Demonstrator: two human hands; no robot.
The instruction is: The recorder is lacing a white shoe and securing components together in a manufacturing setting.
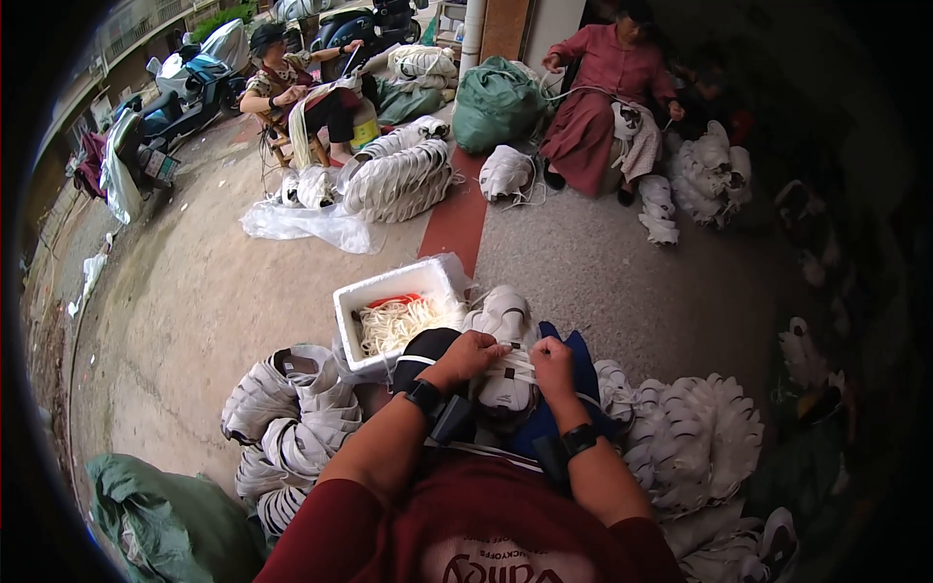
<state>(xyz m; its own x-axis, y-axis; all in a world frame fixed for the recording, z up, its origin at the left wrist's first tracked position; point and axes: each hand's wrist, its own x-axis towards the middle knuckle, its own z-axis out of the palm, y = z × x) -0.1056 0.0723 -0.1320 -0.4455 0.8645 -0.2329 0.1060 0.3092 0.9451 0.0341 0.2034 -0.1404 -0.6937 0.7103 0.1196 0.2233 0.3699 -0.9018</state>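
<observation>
On lap: white fabric shoe upper (505,374)
Left hand (469,356): pinching it at 12 o'clock
Right hand (552,364): closed on it; keep tension even

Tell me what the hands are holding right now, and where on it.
Both hands, left hand and right hand, grip a white shoe upper on the lap, pinching it at its top edge.

My left hand (473,355) and right hand (551,362), above black wristbands and dark red sleeves, rest on a white shoe upper (507,374) with black trim, over blue cloth (581,361), beside a white foam box (389,289) of cream laces (394,324).
</observation>
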